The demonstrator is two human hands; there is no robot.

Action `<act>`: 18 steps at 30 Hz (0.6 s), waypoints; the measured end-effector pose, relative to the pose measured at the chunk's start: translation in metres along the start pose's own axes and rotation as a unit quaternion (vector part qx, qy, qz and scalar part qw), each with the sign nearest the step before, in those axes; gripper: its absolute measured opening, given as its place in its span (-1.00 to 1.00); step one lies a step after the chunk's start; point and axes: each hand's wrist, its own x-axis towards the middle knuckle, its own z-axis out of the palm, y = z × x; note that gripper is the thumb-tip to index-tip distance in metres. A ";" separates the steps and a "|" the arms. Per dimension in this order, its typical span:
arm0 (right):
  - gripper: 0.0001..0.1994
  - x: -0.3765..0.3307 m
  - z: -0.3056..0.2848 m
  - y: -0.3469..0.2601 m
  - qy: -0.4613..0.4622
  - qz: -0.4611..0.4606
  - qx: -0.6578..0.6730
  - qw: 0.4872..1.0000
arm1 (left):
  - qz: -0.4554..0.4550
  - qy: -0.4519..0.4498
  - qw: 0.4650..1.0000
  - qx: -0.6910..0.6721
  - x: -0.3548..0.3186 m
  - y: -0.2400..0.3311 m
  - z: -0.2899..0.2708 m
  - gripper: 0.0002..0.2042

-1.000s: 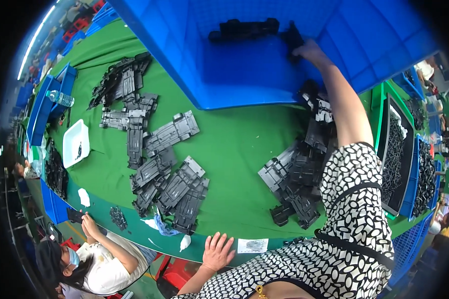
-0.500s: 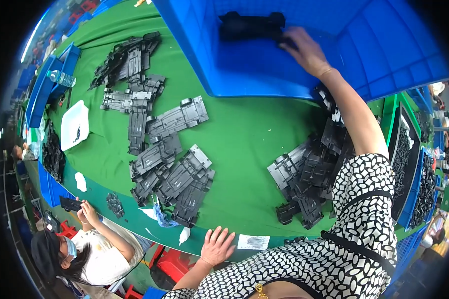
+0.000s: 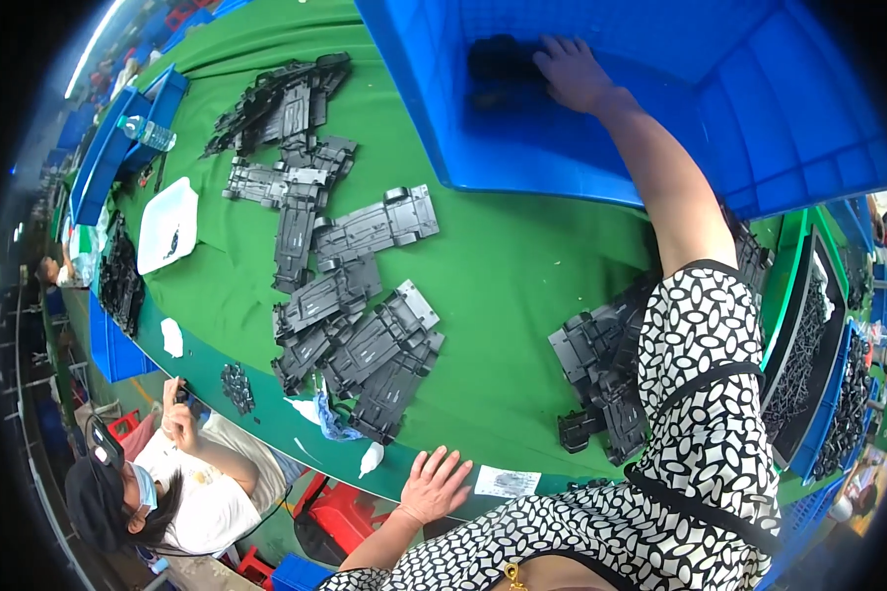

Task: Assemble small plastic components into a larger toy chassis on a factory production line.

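My right hand (image 3: 574, 74) reaches into the large blue bin (image 3: 562, 182), at the right end of a black plastic chassis (image 3: 501, 67). Its fingers curl at that end, though the blurred dark part and my hand hide the exact grip. Palm down, my left hand (image 3: 436, 487) rests with fingers spread on the table's near edge, beside a white paper label (image 3: 508, 481). More black chassis (image 3: 376, 225) lie in an overlapping row left of centre. A second heap of chassis (image 3: 601, 364) sits to the right, partly behind my right arm.
A white tray (image 3: 189, 229) and blue racks (image 3: 103, 167) with a water bottle (image 3: 148, 132) stand far left. At lower left sits a co-worker (image 3: 182, 492). Small black parts (image 3: 237, 388) lie near the edge. A black tray of small parts (image 3: 798, 345) stands at right.
My right hand has moved left over the chassis, which looks shorter and more covered. My left hand stays put. The co-worker's hands have shifted, and the dark part there no longer shows.
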 end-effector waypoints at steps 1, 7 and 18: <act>-0.48 0.001 0.006 -0.001 -0.042 0.036 0.015 0.998 | 0.003 0.004 1.000 0.001 0.001 -0.001 -0.001 -0.51; -0.34 0.003 0.023 -0.022 -0.037 0.114 0.034 0.992 | -0.007 -0.003 1.000 0.000 0.000 0.001 -0.005 -0.51; -0.52 -0.026 0.019 -0.012 0.039 0.131 -0.113 0.984 | -0.004 0.009 1.000 0.001 -0.006 0.006 -0.002 -0.53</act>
